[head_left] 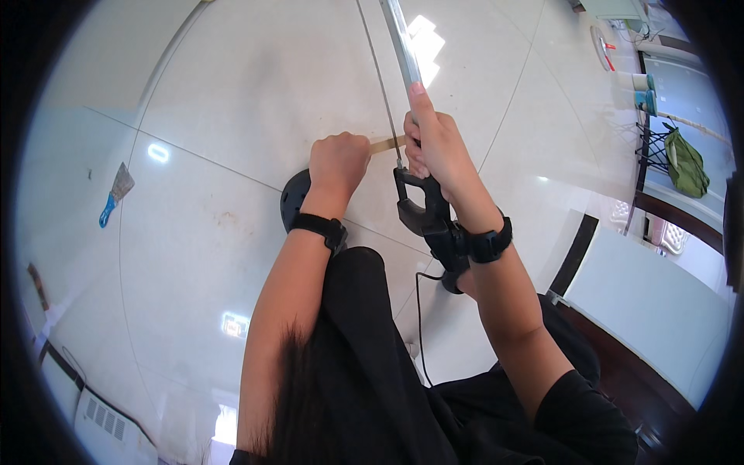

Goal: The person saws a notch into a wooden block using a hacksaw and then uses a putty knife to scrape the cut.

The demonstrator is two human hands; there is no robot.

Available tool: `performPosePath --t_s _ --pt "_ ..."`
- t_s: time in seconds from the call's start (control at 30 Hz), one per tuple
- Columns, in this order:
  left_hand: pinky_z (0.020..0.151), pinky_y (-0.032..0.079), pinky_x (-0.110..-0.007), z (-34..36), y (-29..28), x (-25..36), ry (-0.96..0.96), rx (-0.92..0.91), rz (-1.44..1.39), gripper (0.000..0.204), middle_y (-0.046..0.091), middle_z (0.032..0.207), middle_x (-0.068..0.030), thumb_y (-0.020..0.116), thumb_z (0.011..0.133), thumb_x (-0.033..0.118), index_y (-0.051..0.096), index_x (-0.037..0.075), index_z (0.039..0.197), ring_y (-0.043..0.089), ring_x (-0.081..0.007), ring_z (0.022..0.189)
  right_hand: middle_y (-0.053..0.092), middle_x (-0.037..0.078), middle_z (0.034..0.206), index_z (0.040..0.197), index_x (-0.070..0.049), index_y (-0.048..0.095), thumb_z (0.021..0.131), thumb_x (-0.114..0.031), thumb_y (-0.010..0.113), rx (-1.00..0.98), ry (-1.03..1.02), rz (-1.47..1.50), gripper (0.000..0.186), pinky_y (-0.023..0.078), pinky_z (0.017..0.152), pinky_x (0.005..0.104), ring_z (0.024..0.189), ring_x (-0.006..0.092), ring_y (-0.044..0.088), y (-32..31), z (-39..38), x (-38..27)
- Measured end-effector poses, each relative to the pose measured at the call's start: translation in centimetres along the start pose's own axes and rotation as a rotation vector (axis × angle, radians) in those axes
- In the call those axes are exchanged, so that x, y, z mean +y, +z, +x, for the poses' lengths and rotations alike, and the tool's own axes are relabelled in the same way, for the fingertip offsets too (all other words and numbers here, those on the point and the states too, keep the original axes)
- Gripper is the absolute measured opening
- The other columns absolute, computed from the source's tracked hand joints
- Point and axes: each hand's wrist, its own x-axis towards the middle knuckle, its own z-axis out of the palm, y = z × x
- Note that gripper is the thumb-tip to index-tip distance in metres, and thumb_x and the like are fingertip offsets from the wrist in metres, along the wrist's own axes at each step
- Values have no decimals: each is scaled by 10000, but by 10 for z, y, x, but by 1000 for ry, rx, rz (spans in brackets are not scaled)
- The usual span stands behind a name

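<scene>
A hacksaw with a silver frame [398,39] and a black handle [425,211] points away from me, right of the middle. My right hand [438,147] is closed round the frame just beyond the handle, its thumb lying along the metal. The thin blade [380,85] runs along the frame's left side. My left hand [341,161] makes a fist round a narrow, light wooden strip [386,145]. This strip stretches across the blade line to my right fingers, which hide its far end; whether blade and strip touch, I cannot tell.
On the glossy tiled floor [232,93], a putty knife [116,194] with a blue handle lies at the left. A black shoe [294,200] shows beside my left forearm. A black cable [419,325] hangs below the saw. At the right are a pale panel [651,294] and a green bag [686,163].
</scene>
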Motion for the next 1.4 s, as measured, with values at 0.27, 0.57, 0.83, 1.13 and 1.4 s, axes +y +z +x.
performPosePath --t_s 0.27,0.57,0.83,1.13,1.4 --pt "559 532 -366 -4 -4 0 -7 -2 -19 117 670 680 -111 634 757 152 694 96 674 680 -281 636 287 -38 460 607 -156 295 933 -670 345 3 6 -12 611 285 358 231 367 78 294 -4 4 3" --pt "537 517 -371 -2 1 0 0 72 -39 113 655 653 -111 624 750 132 696 109 666 672 -283 620 279 -47 455 609 -166 294 932 -674 342 24 14 -20 604 285 357 224 360 70 294 -12 7 2" --pt "551 524 -371 -3 -3 0 1 49 -35 109 669 678 -105 623 754 134 704 109 685 679 -285 634 284 -48 455 608 -163 299 938 -662 348 0 4 4 601 283 356 222 360 68 295 -11 9 8" --pt "587 541 -369 -3 -3 1 -12 -12 -34 133 685 713 -108 607 772 137 705 92 695 693 -276 670 303 -37 456 610 -141 339 947 -631 377 -4 16 -32 596 294 361 220 357 77 313 12 12 10" --pt "563 526 -371 -4 5 2 11 16 5 189 677 687 -92 645 815 284 693 126 723 683 -268 642 309 -31 461 605 -133 353 944 -631 387 45 14 -19 603 304 357 226 354 77 317 8 8 11"
